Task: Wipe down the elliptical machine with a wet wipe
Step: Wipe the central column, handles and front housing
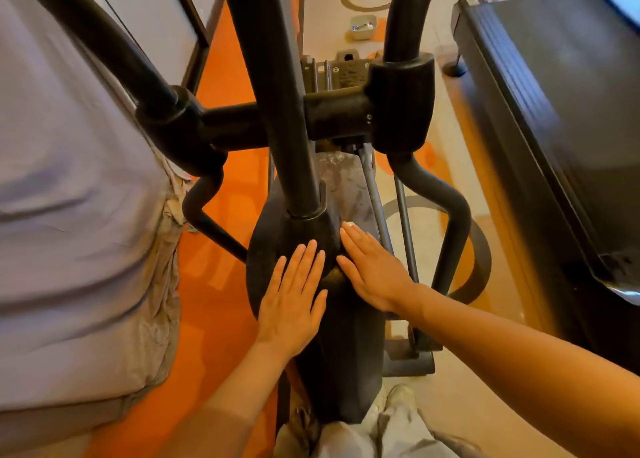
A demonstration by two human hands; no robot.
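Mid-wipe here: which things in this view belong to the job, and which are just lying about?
Belongs to the job:
- elliptical machine, its dark housing under both hands
- left hand, flat on the housing
- right hand, flat, a bit of white showing at its fingertips, possibly the wipe

Just lying about:
- treadmill at right
- small white tray on the floor
- bed at left

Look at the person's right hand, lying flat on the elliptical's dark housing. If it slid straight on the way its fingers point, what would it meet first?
The right hand points up-left, so it would probably meet the collar of the central post first; depth is unclear.
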